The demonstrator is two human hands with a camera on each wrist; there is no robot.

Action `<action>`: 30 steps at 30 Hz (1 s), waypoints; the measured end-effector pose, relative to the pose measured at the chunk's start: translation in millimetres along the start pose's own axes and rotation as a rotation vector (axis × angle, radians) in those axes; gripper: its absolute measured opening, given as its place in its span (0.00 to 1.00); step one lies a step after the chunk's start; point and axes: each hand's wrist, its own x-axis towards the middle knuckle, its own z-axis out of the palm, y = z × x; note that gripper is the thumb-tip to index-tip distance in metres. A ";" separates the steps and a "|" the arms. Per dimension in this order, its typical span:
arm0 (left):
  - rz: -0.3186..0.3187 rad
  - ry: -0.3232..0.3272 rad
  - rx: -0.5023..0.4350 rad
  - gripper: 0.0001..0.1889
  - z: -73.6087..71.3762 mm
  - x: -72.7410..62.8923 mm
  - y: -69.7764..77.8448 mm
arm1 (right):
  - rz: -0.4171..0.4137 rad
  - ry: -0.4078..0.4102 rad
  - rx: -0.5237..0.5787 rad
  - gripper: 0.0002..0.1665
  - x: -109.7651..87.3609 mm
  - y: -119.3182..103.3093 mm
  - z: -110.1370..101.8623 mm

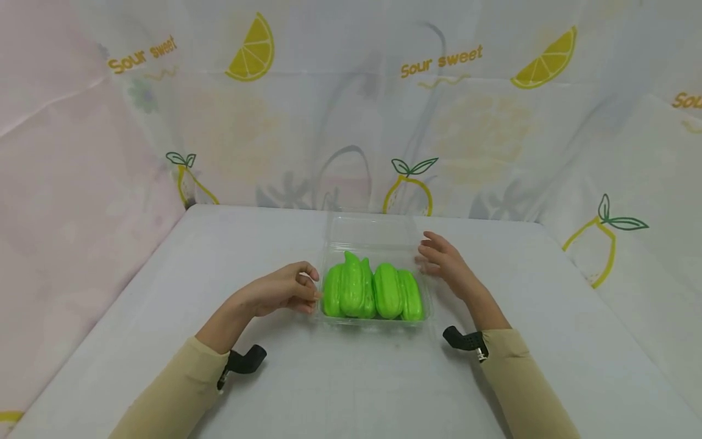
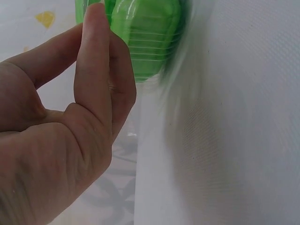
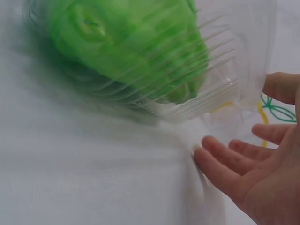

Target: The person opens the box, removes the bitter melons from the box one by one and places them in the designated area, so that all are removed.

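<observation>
A clear plastic box (image 1: 374, 322) lies on the table with its lid (image 1: 373, 230) folded back toward the wall. Several glossy green pepper-like or gourd-like pieces (image 1: 387, 291) lie side by side in it. My left hand (image 1: 285, 286) is at the box's left side, fingers curled and thumb at the rim, seeming to pinch it; in the left wrist view the thumb (image 2: 93, 61) hides the exact contact. By the right side is my right hand (image 1: 446, 262), its fingers spread and holding nothing. In the right wrist view its thumb (image 3: 281, 87) is close to the lid's edge.
A white cloth covers the table (image 1: 373, 378). Behind it hangs a pale curtain (image 1: 351, 110) printed with lemons and lettering, which also runs along both sides. Each wrist wears a black camera mount (image 1: 247, 358), and the sleeves are beige.
</observation>
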 end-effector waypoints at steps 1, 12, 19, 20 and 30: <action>0.001 -0.001 0.000 0.18 0.1 0.3 0.3 | -0.001 0.015 -0.018 0.42 -1.4 -1.3 -1.4; 0.004 0.016 -0.001 0.20 -0.2 -2.5 -1.5 | -0.122 0.053 -0.166 0.41 -11.9 -29.4 -8.9; 0.009 0.009 0.010 0.21 -0.4 -2.6 -1.4 | -0.110 0.046 -0.250 0.41 -21.0 -48.2 -1.4; 0.007 0.009 0.010 0.21 -0.7 -2.1 -1.1 | -0.112 0.044 -0.260 0.41 -22.5 -50.7 0.1; 0.006 -0.007 0.032 0.20 1.0 2.1 3.4 | -0.112 -0.005 -0.354 0.44 -36.7 -68.8 20.8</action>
